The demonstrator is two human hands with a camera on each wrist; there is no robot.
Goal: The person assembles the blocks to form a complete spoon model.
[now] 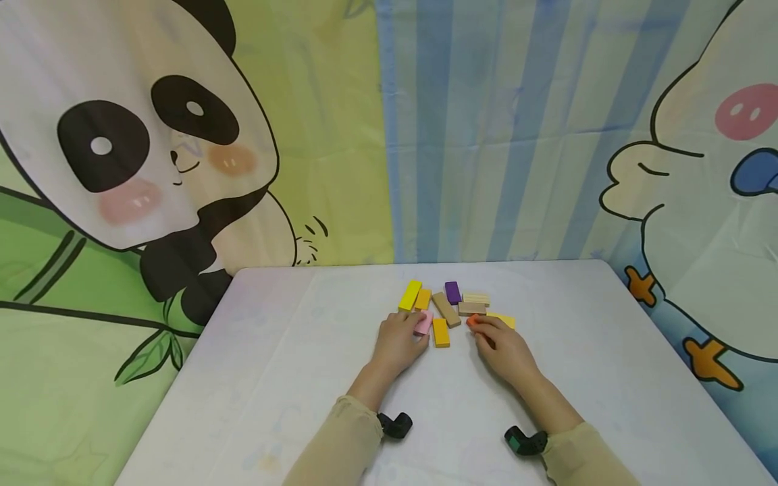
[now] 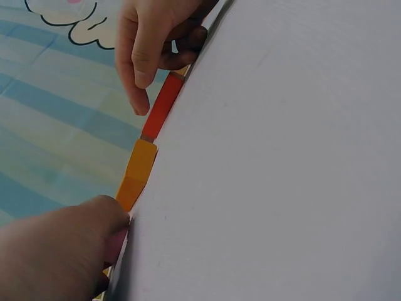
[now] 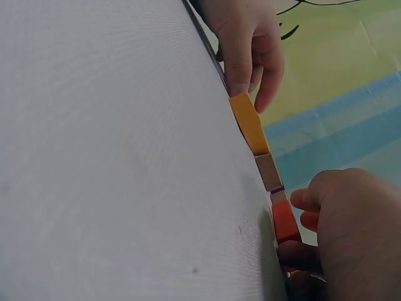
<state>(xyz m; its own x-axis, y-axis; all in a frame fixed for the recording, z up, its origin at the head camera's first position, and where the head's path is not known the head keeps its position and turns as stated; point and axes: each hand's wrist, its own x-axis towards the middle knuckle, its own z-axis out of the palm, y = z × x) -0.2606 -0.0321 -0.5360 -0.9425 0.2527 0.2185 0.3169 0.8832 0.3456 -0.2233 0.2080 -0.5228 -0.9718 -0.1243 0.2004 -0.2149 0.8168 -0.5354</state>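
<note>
My left hand (image 1: 398, 344) holds a pink block (image 1: 423, 322) between thumb and fingers at the left of a loose cluster of flat blocks. In the left wrist view the thumb covers much of the pink block (image 2: 116, 246). At the cluster's right side, my right hand (image 1: 504, 349) has its loosely bent fingers at an orange-red block (image 1: 471, 320). The right wrist view shows this red block (image 3: 286, 221) beside the fingertips, its lower end partly hidden. A yellow-orange block (image 1: 441, 333) lies between the hands, beside the pink one.
Behind the hands lie a yellow block (image 1: 410, 295), an orange block (image 1: 423, 299), a purple block (image 1: 452, 292) and several wood-coloured blocks (image 1: 446, 309). Another yellow block (image 1: 504, 320) lies beyond the right fingers. The white tabletop (image 1: 255, 378) meets a cartoon-printed cloth (image 1: 328, 135).
</note>
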